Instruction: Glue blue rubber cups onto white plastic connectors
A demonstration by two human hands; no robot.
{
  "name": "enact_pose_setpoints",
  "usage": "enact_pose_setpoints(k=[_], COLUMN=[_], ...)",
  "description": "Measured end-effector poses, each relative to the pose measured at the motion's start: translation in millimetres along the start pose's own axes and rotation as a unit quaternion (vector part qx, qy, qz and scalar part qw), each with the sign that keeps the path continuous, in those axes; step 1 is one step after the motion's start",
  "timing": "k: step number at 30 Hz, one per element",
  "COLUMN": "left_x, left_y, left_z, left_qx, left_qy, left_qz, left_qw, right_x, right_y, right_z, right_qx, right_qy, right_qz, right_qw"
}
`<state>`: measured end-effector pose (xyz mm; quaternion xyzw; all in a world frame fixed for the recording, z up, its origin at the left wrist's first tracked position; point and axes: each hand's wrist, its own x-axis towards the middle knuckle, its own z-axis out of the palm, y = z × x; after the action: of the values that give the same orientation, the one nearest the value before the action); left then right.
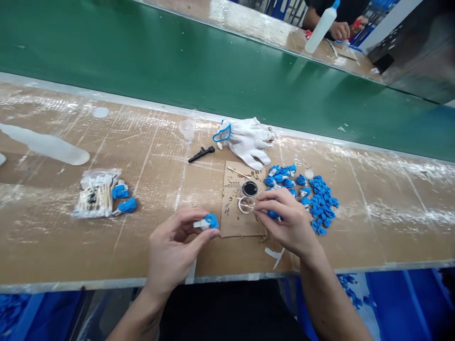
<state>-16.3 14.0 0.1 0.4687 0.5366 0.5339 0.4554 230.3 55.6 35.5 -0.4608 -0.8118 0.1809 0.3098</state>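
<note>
My left hand (177,239) grips a small blue and white plastic part (211,221) between thumb and fingers, left of a cardboard piece (245,228). Over that cardboard, my right hand (284,215) pinches a thin pale stick, seemingly a cotton swab (250,206), with its end at a small clear round dish (240,208). Just behind the dish sits a round container of black liquid (250,188). Another cotton swab (239,172) lies near the cardboard's far edge. Right of it are several blue and white parts (283,175), partly hidden by my right hand, and a pile of blue pieces (323,199).
White gloves (247,139) and a black tool (201,154) lie behind the cardboard. At left are a bag of cotton swabs (95,196) and two blue and white parts (124,205). A green belt (227,71) runs beyond; across it, a person's hands (341,31) work near a bottle (321,31).
</note>
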Motion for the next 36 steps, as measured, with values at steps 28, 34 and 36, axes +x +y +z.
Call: enact_pose_setpoints(k=[28, 34, 36], left_x=[-7, -8, -9], left_y=[13, 21, 23], left_z=[20.4, 27.6, 25.9], left_qx=[-0.102, -0.113, -0.108], left_qy=[-0.072, -0.12, -0.125], left_qz=[-0.01, -0.003, 0.004], left_qw=[0.992, 0.986, 0.986], right_x=[-64, -40, -34], right_y=[38, -37, -42], right_z=[-58, -2, 10], right_qx=[-0.059, 0.132, 0.185], right_qy=[0.215, 0.064, 0.068], right_qz=[0.157, 0.028, 0.041], right_qw=[0.962, 0.989, 0.98])
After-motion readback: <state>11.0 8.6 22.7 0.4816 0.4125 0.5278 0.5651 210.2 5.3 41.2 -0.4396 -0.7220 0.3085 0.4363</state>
